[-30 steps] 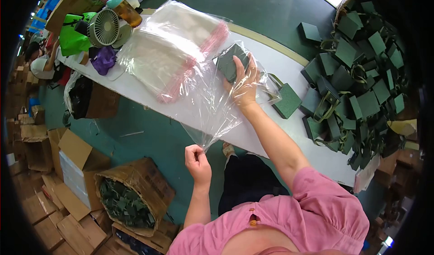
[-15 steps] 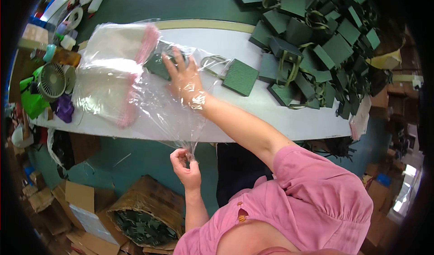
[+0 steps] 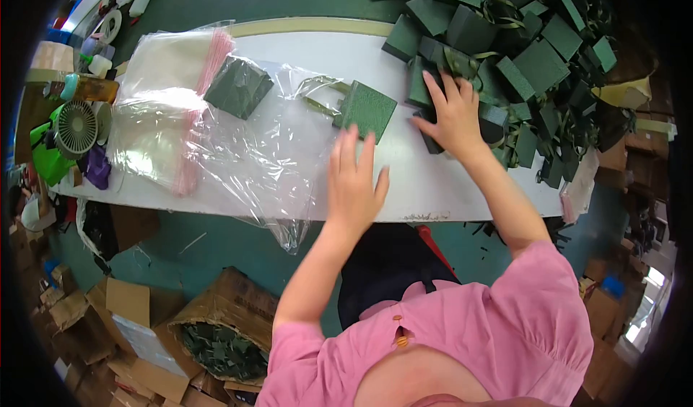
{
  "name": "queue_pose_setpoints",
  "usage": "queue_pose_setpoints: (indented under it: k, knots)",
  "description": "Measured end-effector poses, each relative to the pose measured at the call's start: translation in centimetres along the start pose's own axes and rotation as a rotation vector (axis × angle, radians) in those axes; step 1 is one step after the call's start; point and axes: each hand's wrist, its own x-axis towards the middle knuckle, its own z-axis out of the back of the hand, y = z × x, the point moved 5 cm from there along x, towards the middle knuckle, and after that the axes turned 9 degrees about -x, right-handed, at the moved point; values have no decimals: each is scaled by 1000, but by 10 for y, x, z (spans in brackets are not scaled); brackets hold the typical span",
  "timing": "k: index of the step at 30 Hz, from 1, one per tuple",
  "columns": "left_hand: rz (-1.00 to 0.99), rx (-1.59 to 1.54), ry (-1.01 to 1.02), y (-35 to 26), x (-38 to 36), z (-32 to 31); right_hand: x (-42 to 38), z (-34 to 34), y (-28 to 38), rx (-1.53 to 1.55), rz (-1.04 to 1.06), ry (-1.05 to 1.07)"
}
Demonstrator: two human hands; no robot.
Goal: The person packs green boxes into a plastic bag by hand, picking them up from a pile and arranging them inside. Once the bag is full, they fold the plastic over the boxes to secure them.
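Observation:
My left hand [image 3: 355,183] is open, its fingertips at the lower edge of a green textured box [image 3: 369,109] with a ribbon handle [image 3: 317,89]. Over the near-left side of the box pile, my right hand [image 3: 456,114] spreads its fingers and thumb on the dark green boxes [image 3: 420,82]. To the left, a clear plastic bag [image 3: 267,165] lies across the white table, its near end hanging past the front edge. Another green box [image 3: 238,87] sits under clear film at the bag's far left end.
A stack of clear bags with pink edges [image 3: 162,67] lies at the left. Beyond it stand a small fan [image 3: 75,129] and bottles. More green boxes [image 3: 538,71] are heaped at the right. On the floor, a carton [image 3: 231,299] holds small green pieces.
My left hand has let go of the bag's near end and moved right to the ribbon-handled box. My right hand has left the bagged box and crossed to the pile.

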Motion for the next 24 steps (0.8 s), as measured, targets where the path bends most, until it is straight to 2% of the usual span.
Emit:
queue_pose_setpoints:
  k: [2, 4, 7, 9, 13, 15, 18, 21, 22, 24]
  knots:
    - [53, 123, 1, 20, 31, -25, 16, 0, -5, -15, 86, -49]
    - [106, 213, 19, 41, 37, -43, 24, -6, -8, 37, 126, -7]
    - [110, 266, 115, 28, 5, -30, 30, -4, -8, 24, 194, 128]
    - [66, 257, 101, 15, -25, -22, 31, -5, -13, 38, 260, 209]
    - [93, 204, 159, 5, -78, -17, 8, 31, 10, 306, 623, 137]
    - [149, 140, 124, 4, -96, -13, -2, 28, 27, 99, 907, 110]
    - [196, 106, 30, 3, -111, -8, 9, 2, 33, -63, 898, 6]
    - [226, 72, -42, 0, -115, -1, 12, 9, 42, 409, 486, 183]
    - [234, 44, -55, 0, -114, 0, 11, 12, 51, 486, 394, 111]
    - [248, -8, -71, 0, -118, 0, 4, -11, 61, 321, 284, 165]
